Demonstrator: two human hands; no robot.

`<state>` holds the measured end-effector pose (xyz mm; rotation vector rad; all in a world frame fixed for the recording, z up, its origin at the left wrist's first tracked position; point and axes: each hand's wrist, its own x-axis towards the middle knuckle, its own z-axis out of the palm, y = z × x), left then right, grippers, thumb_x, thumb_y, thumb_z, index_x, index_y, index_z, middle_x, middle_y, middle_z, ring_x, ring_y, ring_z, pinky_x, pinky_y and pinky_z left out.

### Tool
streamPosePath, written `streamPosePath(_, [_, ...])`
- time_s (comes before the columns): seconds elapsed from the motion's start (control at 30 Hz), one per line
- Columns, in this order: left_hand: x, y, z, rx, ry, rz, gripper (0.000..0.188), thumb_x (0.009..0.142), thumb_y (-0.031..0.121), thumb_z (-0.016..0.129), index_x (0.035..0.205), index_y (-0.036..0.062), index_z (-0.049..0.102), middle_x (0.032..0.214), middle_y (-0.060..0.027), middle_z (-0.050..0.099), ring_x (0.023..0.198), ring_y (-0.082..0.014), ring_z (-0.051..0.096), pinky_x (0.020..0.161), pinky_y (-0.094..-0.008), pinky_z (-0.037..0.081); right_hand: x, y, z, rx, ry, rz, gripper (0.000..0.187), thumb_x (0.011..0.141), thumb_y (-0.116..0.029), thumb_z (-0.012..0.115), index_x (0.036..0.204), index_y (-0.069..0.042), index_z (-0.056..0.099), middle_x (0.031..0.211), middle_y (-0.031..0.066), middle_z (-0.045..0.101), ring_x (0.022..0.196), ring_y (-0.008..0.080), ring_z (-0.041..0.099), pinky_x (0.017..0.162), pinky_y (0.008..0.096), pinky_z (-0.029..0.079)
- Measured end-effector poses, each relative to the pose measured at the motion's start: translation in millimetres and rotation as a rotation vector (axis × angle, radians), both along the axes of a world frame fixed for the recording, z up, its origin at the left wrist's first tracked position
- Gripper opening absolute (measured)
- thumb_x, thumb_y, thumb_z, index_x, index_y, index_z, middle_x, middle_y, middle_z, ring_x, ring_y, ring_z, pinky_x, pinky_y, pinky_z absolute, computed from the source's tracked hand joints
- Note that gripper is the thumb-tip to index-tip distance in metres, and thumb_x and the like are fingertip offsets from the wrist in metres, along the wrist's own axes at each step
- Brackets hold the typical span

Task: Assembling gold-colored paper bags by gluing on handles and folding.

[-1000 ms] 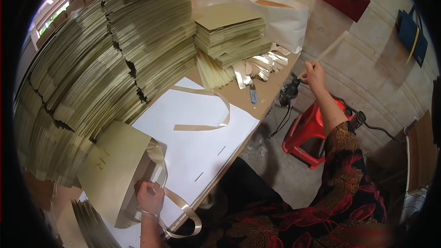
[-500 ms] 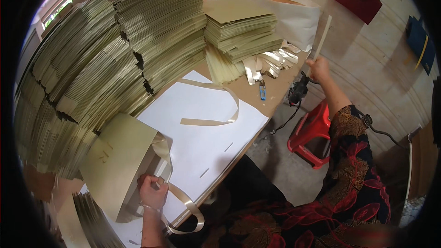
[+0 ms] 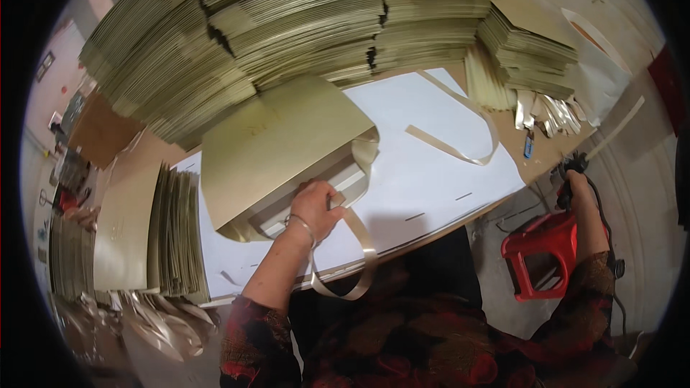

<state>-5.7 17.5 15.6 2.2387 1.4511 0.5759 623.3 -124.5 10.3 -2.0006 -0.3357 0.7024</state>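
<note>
A gold paper bag [image 3: 284, 133] lies on its side on the white sheet [image 3: 424, 212], with its open mouth toward me. At that mouth, my left hand [image 3: 314, 208] is closed on one end of a gold satin ribbon [image 3: 365, 250], whose loop hangs over the table edge. Off the table's right end, my right hand [image 3: 578, 185] is wrapped round a black corded tool that looks like a glue gun [image 3: 568, 165]. A long pale glue stick [image 3: 619, 129] juts up from it. Another gold ribbon [image 3: 460, 154] curves across the sheet, touched by neither hand.
Tall stacks of flat gold bags [image 3: 309, 21] wall off the back. A smaller stack [image 3: 532, 47], ribbon pieces [image 3: 557, 113] and blue thread snips [image 3: 529, 145] sit at the far right. Standing bags [image 3: 176, 233] are at left. A red stool [image 3: 539, 255] stands beside the table.
The view has swung left. My right hand has lowered from the upright glue stick to the black tool, and the stick now slants out of it. My left hand still pinches the ribbon.
</note>
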Motion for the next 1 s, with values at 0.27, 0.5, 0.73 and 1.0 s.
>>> streamPosePath(0.27, [-6.9, -5.3, -12.6, -0.151, -0.391, 0.123, 0.04, 0.072, 0.019, 0.074, 0.106, 0.0035, 0.06, 0.104, -0.0159, 0.063, 0.093, -0.0311, 0.062, 0.083, -0.0375, 0.051, -3.3, -11.8, 7.4, 0.164, -0.117, -0.055, 0.028, 0.076, -0.018, 0.056, 0.096, 0.001, 0.053, 0.072, 0.0125, 0.058, 0.053, 0.0255, 0.057, 0.043, 0.0472, 0.051])
streamPosePath(0.5, [-1.0, -14.1, -28.4, 0.061, -0.333, 0.131, 0.02, 0.078, 0.019, 0.065, 0.096, 0.0089, 0.061, 0.084, -0.0124, 0.063, 0.078, -0.0314, 0.061, 0.075, -0.0413, 0.048, -179.0, -32.8, 103.1, 0.528, -0.198, 0.324, 0.047, 0.075, -0.02, 0.055, 0.118, -0.001, 0.048, 0.093, 0.0114, 0.063, 0.074, 0.0213, 0.066, 0.048, 0.033, 0.057])
streamPosePath(0.73, [-0.8, -6.5, -33.0, -0.03, -0.333, 0.187, 0.015, 0.086, 0.018, 0.055, 0.093, 0.0079, 0.062, 0.086, -0.0155, 0.066, 0.083, -0.0358, 0.062, 0.076, -0.0432, 0.048, -347.6, -7.2, 99.4, 0.392, 0.396, 0.987, 0.039, 0.085, -0.011, 0.064, 0.119, 0.0, 0.049, 0.093, 0.0107, 0.067, 0.084, 0.0187, 0.068, 0.053, 0.0278, 0.056])
streamPosePath(1.0, [-0.4, -2.9, -40.5, -0.013, -0.383, 0.221, 0.011, 0.087, 0.014, 0.056, 0.089, 0.0047, 0.061, 0.07, -0.0097, 0.061, 0.064, -0.0216, 0.058, 0.064, -0.0337, 0.048, -403.9, 35.9, 48.3, 0.317, 0.379, 1.036, 0.034, 0.084, -0.002, 0.062, 0.115, 0.003, 0.049, 0.093, 0.0093, 0.063, 0.081, 0.0161, 0.066, 0.072, 0.0308, 0.053])
